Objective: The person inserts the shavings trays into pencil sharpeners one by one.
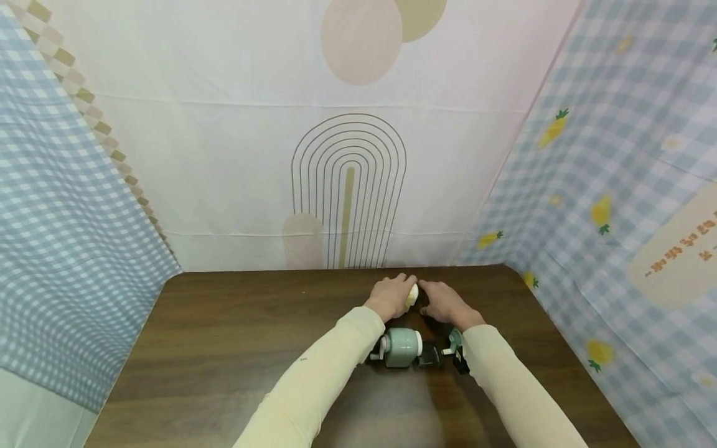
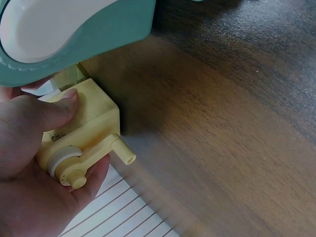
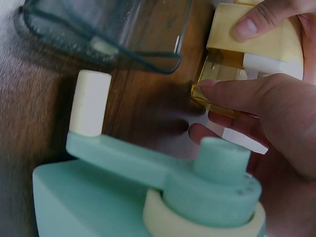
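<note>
A small yellow crank pencil sharpener (image 2: 94, 106) is gripped in my left hand (image 1: 390, 297), thumb on its upper face and fingers beneath. Its crank handle (image 2: 101, 153) points away from the palm in the left wrist view. My right hand (image 1: 445, 303) is just to the right. In the right wrist view its thumb and fingers pinch the edge of a clear yellow drawer (image 3: 212, 101), which sticks partly out of the sharpener body. The sharpener's far side is hidden by the hands.
Nearer me lies a green-and-white crank sharpener (image 1: 401, 347). A dark clear bin (image 1: 429, 353) sits beside it, and another green crank part (image 1: 455, 339) is by the right sleeve. White lined cloth (image 2: 123, 202) borders the wooden table (image 1: 241, 348).
</note>
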The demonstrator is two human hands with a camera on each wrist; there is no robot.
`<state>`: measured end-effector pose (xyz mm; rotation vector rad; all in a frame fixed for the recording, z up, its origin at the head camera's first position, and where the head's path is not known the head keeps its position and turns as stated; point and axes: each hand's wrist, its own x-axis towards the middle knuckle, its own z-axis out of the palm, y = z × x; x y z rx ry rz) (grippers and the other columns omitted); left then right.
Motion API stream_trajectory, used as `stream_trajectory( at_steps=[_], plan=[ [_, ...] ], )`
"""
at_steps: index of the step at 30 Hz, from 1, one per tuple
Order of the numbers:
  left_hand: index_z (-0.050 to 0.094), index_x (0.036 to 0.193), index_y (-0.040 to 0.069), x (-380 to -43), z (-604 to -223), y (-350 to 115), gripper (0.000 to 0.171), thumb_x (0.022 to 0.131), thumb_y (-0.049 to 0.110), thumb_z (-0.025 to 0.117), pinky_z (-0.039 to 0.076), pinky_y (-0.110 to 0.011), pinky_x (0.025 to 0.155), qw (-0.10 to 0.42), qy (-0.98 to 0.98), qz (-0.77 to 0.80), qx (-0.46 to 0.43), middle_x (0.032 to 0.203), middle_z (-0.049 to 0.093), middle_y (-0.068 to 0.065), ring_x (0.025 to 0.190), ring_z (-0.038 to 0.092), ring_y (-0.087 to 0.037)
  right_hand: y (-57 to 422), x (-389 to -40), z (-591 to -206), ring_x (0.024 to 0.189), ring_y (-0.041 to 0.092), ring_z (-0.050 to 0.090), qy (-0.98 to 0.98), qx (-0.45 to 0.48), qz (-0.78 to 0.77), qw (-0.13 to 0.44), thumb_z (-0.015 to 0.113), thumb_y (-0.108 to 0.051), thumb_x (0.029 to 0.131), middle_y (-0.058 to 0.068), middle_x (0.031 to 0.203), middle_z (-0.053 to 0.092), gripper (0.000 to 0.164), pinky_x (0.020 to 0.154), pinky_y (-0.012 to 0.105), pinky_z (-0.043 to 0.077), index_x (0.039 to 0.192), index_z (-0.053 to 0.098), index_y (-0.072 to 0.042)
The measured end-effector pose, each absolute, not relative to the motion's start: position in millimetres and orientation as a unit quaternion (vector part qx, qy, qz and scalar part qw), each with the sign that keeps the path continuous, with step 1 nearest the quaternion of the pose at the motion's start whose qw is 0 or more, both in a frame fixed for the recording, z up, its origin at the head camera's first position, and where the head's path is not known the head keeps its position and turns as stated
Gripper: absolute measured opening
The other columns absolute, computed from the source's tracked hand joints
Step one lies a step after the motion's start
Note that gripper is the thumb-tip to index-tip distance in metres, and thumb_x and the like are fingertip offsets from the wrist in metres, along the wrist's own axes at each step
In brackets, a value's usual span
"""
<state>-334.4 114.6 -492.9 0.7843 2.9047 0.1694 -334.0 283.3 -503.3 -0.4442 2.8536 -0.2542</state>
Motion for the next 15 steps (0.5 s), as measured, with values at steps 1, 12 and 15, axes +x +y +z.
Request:
stream_trajectory(
  at_steps=[1,12,15],
  plan=[
    [0.041,0.148,0.029,-334.5,-493.0,114.8,0.066,0.093,0.032,0.077,0.059,-0.041,0.086,0.064,0.962,0.055,0.260,0.142,0.053,-0.001,0.107,0.063,-0.028,282.9,-334.0,-503.7,0.134,0.044,0.047,0.977,-0.152,-0.089,0.121,0.076,-0.015,0.092,0.026,0.152,0.047,0.076,0.106,0.059,0.045,0.154,0.036,0.003],
    [0.037,0.151,0.028,-332.2,-492.6,114.6,0.069,0.094,0.032,0.075,0.058,-0.041,0.088,0.066,0.963,0.051,0.258,0.145,0.052,-0.001,0.110,0.062,-0.028,283.8,-333.4,-504.8,0.132,0.045,0.048,0.974,-0.143,-0.119,0.127,0.075,-0.008,0.092,0.028,0.152,0.045,0.076,0.104,0.059,0.047,0.155,0.034,0.004],
    [0.034,0.154,0.027,-332.1,-491.0,114.4,0.072,0.094,0.033,0.074,0.058,-0.041,0.090,0.065,0.963,0.046,0.256,0.148,0.050,-0.001,0.112,0.061,-0.028,284.1,-333.0,-504.1,0.130,0.044,0.051,0.975,-0.140,-0.122,0.119,0.076,-0.010,0.092,0.028,0.150,0.048,0.076,0.102,0.059,0.048,0.154,0.035,0.003]
  ],
)
